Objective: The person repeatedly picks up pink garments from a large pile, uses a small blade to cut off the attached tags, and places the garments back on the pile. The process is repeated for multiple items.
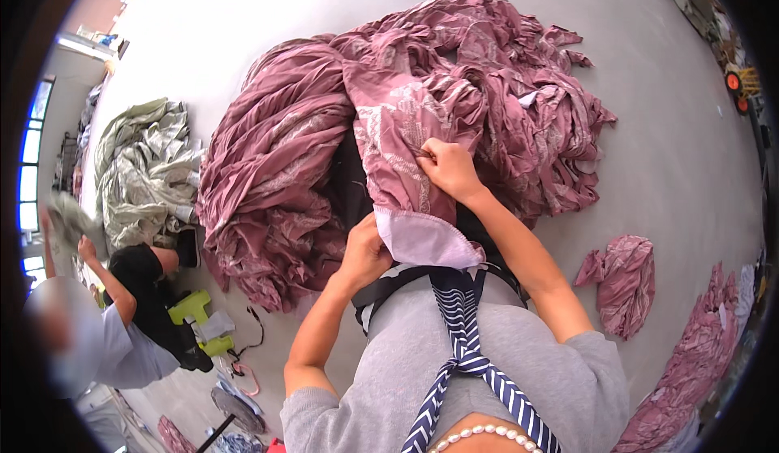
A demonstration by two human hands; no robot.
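Mauve patterned crumpled fabric [454, 104] heaped on a pale grey floor [673, 153], one fold pinched shut by the right hand [449, 170], its pale lilac edge [426, 242] clasped just below by the left hand [364, 252], a smaller mauve scrap [625, 278] lying well apart to the right of both grips.

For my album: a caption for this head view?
Both hands, left and right, grip mauve patterned fabric from a floor pile.

The mauve cloth [406, 120] is thin, crinkled fabric with a slight sheen and pale print; its turned-back underside is paler, matt; the floor [673, 169] looks smooth, matt grey.
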